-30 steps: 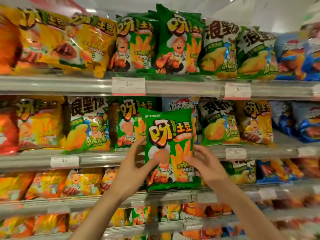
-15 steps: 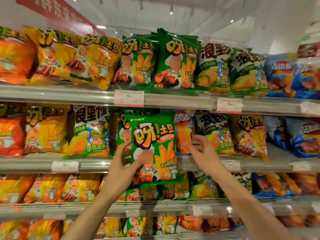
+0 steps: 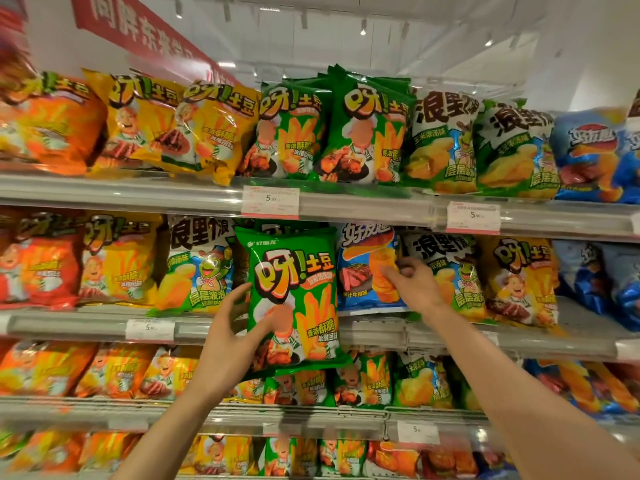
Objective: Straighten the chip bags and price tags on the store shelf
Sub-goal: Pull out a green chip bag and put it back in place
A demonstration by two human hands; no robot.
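Left hand [image 3: 232,341] reaches up from lower left, forearm angled up-right, thumb across the front lower-left of the green chip bag [image 3: 294,299], fingers curled behind its left edge: it grips the bag. Bag is upright, slight tilt, held in front of the second shelf [image 3: 374,332]; its top overlaps the bags standing there, its bottom hangs past the shelf lip over the row below. Left of it a green-and-white bag [image 3: 197,268] stands close, little side room. Price tag [image 3: 270,201] sits on the top shelf rail just above the held bag. Right hand [image 3: 412,284] comes in from lower right, arm extended, fingers bent and pinching the right edge of the blue chip bag [image 3: 367,268] on the second shelf. Next right, another green-and-white bag [image 3: 446,271] touches that hand's far side. Second price tag [image 3: 472,218] further right on the top rail.
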